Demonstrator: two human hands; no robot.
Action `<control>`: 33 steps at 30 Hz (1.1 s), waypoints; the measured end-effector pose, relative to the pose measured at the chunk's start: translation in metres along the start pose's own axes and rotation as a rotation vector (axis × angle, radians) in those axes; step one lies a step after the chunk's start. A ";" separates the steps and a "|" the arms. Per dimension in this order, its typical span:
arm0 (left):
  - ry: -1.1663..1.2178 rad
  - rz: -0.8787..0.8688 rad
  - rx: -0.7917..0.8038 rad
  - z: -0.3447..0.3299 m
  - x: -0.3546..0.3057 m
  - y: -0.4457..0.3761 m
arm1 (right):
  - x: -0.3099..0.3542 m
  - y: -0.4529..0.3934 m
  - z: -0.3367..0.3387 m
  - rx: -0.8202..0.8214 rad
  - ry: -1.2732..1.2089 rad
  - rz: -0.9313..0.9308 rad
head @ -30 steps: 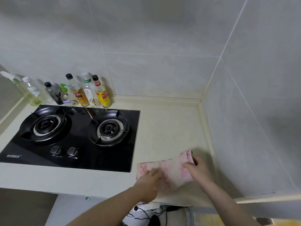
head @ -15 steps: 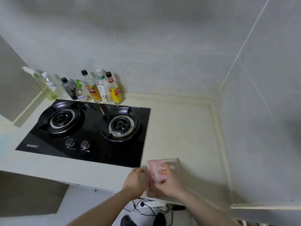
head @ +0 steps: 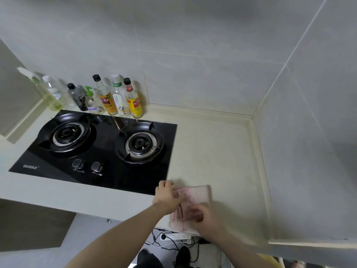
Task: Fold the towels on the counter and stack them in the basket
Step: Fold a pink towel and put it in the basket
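Note:
A small pink and white towel (head: 196, 196) lies partly folded near the front edge of the cream counter (head: 218, 151). My left hand (head: 166, 196) grips the towel's left edge with curled fingers. My right hand (head: 202, 217), blurred by motion, pinches the towel's near fold. No basket is in view.
A black two-burner gas hob (head: 96, 149) is set into the counter to the left of the towel. Several bottles (head: 108, 97) stand along the back wall. Tiled walls close the counter at the back and right. A power strip with cables (head: 175, 237) lies on the floor below.
The towel lay spread out a second ago; both hands have folded it into a narrower shape. My right hand has dropped to the near fold and my left to the left edge.

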State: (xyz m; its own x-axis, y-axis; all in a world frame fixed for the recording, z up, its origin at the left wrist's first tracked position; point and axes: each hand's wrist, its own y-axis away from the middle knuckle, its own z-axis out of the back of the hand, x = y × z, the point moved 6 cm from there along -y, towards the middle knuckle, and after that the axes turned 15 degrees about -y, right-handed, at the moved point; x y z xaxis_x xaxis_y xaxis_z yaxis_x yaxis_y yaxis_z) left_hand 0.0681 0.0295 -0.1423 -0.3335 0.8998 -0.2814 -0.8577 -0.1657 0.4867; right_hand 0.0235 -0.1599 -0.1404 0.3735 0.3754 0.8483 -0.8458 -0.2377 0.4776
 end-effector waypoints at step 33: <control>-0.112 -0.410 -0.132 0.008 0.005 0.054 | -0.053 -0.008 0.006 0.024 0.496 0.180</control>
State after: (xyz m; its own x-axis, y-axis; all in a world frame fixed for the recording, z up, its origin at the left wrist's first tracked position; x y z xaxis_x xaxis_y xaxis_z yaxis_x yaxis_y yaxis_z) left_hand 0.0234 0.0285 -0.1106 0.0827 0.9389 -0.3342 -0.9554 0.1700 0.2414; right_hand 0.0126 -0.1830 -0.1878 -0.0069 0.7043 0.7099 -0.8688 -0.3557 0.3445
